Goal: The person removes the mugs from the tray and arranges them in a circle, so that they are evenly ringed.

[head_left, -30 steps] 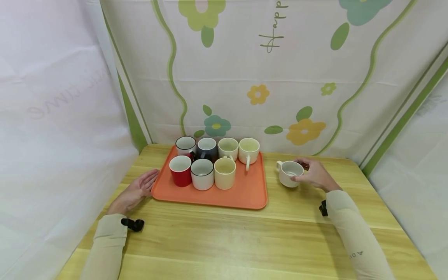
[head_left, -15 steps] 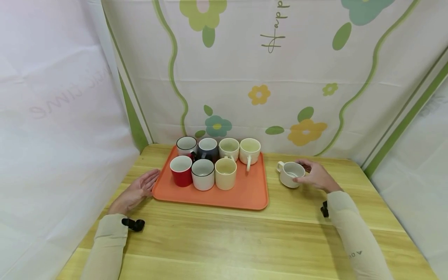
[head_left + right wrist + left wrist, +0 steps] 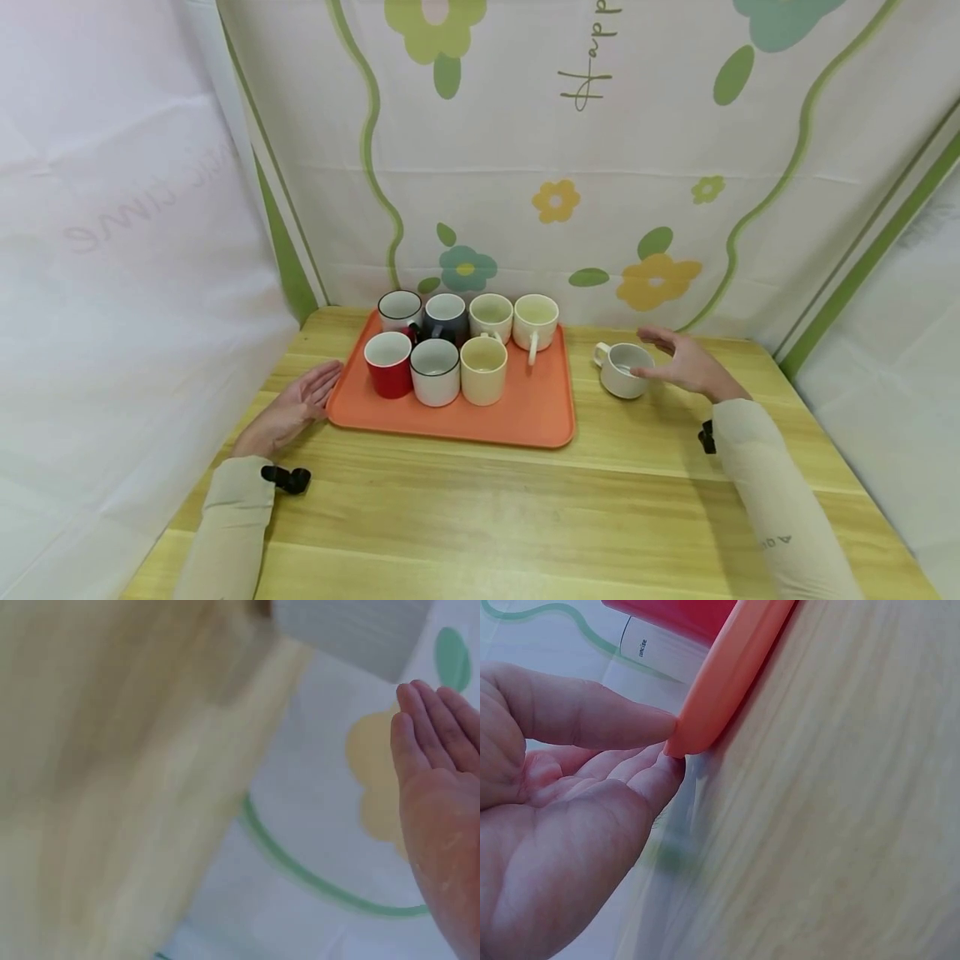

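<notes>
On the table (image 3: 450,517), the right grip (image 3: 688,367) has unclasped the cup (image 3: 618,382).

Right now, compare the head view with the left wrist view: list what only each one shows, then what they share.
Only the head view: the right hand at a white cup standing off the orange tray, and the pale yellow mug in the tray's front row.

Only the left wrist view: small dark lettering on the side of a white mug.

Both: the left hand at the tray's edge, the red mug and the wooden table.
</notes>
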{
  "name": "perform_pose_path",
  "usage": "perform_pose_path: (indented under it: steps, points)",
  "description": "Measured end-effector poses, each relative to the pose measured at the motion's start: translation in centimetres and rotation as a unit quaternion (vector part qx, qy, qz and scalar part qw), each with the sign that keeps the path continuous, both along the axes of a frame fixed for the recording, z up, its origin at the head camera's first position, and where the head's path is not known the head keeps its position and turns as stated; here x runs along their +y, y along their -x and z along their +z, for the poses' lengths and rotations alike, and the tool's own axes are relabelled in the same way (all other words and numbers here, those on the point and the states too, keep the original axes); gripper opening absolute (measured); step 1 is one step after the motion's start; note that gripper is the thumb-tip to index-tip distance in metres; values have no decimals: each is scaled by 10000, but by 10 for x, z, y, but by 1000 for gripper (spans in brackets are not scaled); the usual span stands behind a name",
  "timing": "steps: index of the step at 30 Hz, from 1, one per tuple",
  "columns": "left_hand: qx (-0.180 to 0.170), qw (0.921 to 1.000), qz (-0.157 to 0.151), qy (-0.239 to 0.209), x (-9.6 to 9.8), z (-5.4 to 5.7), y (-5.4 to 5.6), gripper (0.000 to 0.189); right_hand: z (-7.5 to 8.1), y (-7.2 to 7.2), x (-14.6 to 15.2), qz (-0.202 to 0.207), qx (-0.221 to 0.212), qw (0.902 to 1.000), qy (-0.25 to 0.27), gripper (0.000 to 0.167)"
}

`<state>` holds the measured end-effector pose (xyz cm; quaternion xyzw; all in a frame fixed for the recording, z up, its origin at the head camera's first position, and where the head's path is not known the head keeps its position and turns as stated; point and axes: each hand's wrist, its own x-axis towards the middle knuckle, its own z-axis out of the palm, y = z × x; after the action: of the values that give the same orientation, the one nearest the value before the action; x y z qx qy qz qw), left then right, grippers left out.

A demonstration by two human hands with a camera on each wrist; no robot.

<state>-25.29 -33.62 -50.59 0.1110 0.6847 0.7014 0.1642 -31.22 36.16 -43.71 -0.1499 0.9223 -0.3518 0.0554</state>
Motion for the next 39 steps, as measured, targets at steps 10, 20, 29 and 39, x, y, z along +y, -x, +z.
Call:
perform_pose_path:
  steps: [10,20,29,39]
  points:
    - [-37,9996,119,247,4,4,-1,103,21,-9,-46,282,357,9989,-67,93]
    - [-11,9997,69,223,2,3,-1,104,22,-6,-116,866,655,9941,44,91]
    - [-37,9998,101,194,3,3,-1,104,13,-2,-175,1254,785,9887,254,90]
    - [-39,9996,122,253,4,4,-1,104,-1,4,-212,1473,762,9825,850,88]
